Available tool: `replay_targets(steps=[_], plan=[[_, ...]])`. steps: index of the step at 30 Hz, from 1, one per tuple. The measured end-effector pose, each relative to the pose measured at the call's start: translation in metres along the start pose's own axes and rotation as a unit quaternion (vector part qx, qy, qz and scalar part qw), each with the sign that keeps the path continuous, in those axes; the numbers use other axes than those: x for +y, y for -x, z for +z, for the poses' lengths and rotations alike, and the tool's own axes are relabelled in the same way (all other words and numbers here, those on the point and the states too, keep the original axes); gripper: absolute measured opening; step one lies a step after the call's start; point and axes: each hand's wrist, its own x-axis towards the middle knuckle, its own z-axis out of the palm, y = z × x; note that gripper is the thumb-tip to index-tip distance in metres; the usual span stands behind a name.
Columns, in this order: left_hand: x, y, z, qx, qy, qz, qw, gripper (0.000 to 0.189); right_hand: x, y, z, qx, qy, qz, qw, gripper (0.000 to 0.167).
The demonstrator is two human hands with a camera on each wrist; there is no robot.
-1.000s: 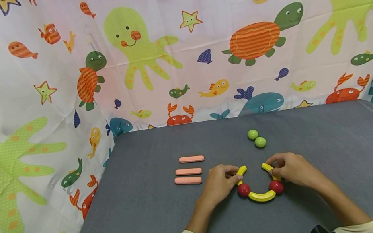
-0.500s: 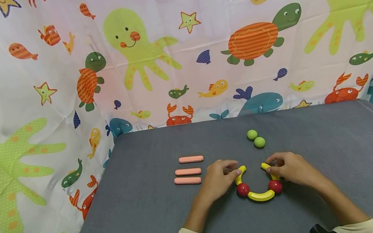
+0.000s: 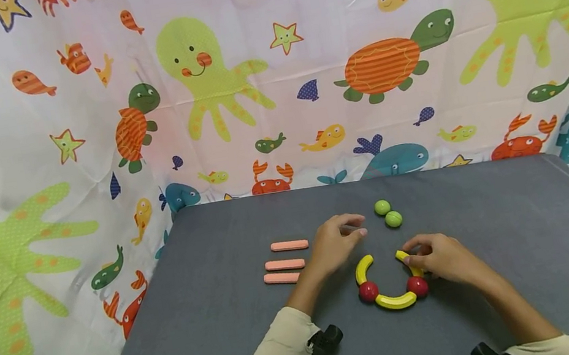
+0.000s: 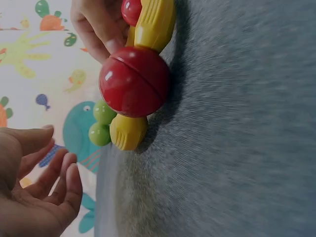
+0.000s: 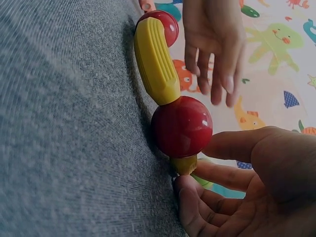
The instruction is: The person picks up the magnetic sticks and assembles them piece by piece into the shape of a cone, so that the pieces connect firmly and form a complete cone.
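On the grey cloth lies a U-shaped chain of curved yellow toy pieces and red balls. Its left arm [image 3: 363,269], its bottom piece [image 3: 396,301] and the left red ball [image 3: 368,292] show in full. My right hand [image 3: 444,254] pinches the right yellow piece [image 3: 402,255] between thumb and fingers, hiding part of it above the right red ball [image 3: 417,287]. Off the chain, my left hand [image 3: 335,244] hovers with loosely bent fingers and holds nothing. Its fingertips point toward two green balls [image 3: 394,219]. In the left wrist view, a gap separates that hand [image 4: 44,187] from the nearest red ball [image 4: 134,81].
Three salmon-pink rods [image 3: 289,245] lie left of the chain, the nearest one partly behind my left forearm. A printed sea-animal curtain [image 3: 245,103] hangs behind the table's far edge and along its sides.
My left hand has let go of the chain's left yellow piece and moved up and forward toward the green balls. The right hand keeps its pinch on the right piece.
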Motion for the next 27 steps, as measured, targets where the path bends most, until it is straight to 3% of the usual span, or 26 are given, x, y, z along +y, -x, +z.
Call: replay_targets(steps=[12,23,27], plan=[[0.001,-0.048,0.021,-0.001,-0.004,-0.013,0.9999,0.034,0.002,0.002,-0.004,0.002,-0.010,-0.022,0.9997,0.036],[-0.005,-0.081,0.032,-0.042,-0.052,-0.022,0.9976,0.044,0.003,0.003,-0.003,0.005,-0.013,-0.021,0.9997,0.036],[-0.005,-0.086,0.032,-0.079,-0.072,-0.018,0.9941,0.048,0.002,0.003,-0.001,0.006,-0.015,-0.019,0.9997,0.036]])
